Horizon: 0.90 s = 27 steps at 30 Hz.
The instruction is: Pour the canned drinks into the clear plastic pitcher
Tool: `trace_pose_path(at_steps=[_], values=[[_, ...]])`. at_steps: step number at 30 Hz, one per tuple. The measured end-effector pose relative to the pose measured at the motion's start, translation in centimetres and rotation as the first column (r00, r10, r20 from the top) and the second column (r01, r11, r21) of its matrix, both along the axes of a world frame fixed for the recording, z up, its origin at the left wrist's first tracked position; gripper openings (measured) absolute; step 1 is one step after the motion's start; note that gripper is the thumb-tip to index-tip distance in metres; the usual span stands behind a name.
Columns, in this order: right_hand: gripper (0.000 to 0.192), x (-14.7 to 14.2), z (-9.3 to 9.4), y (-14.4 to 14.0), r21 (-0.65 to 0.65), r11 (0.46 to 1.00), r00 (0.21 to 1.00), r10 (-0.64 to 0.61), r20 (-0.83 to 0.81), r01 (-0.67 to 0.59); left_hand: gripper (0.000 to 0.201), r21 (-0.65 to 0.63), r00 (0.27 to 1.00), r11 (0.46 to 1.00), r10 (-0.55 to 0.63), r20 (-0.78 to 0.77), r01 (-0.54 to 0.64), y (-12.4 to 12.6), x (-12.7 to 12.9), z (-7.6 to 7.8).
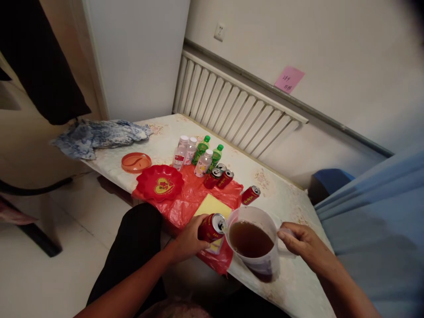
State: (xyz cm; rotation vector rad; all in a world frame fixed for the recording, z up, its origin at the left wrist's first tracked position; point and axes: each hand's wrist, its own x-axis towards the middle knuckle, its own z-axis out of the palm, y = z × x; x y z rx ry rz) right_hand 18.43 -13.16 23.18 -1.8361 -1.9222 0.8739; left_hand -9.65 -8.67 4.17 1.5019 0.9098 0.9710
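Clasped in left hand (186, 242): one red can (206, 229). Gripped by handle in right hand (300, 238): one jug (260, 265) of brown liquid (251, 240) at the can's three o'clock, spout close to its rim. On table (281, 198): red plate (150, 181) at ten o'clock, bottles (201, 168) toward twelve, lone can (250, 195) near two.

Bare forearms (142, 278) angled inward, left hand (189, 239) cupped, right hand (302, 240) curled in grip
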Motion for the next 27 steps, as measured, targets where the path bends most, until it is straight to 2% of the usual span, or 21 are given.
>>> trace_pose_path(at_steps=[5,9,15,22,27], values=[[0.052,0.6,-2.1,0.7,0.032,0.997,0.984,-0.057,-0.17,0.063,0.08,-0.006,0.996,1.0,0.013,0.083,-0.012,0.4,-0.4,-0.3],[0.055,0.2,-3.7,2.1,0.06,0.989,0.925,-0.102,-0.366,0.133,0.08,-0.033,0.994,0.999,0.042,0.102,-0.038,0.7,-1.0,-0.5],[0.048,-2.1,-5.5,5.5,0.088,0.941,0.745,-0.2,-0.636,0.328,0.083,-0.084,0.993,0.991,0.109,0.039,-0.105,1.1,-2.4,-1.7],[0.041,-6.5,-8.1,11.2,0.093,0.901,0.452,-0.122,-0.884,0.425,0.085,-0.124,0.99,0.984,0.133,0.051,-0.126,1.7,-3.6,-2.5],[0.039,-10.4,-10.3,15.1,0.147,0.882,0.396,-0.049,-0.917,0.448,0.087,-0.192,0.986,0.971,0.157,0.049,-0.145,1.8,-4.1,-2.9]])
